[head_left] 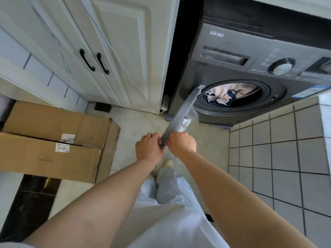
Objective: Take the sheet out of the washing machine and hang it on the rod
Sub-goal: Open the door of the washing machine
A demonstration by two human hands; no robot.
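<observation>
With both hands, left (149,147) and right (182,143), pinching the door (180,115) edge, we swing it fully clear of the drum (234,94) before reaching for the sheet (226,93).

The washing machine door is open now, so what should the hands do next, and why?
Probably let go of the door and reach the right hand into the drum for the sheet. Both it and the left hand grip the door's edge, the door stands wide open, and the sheet lies bunched inside.
</observation>
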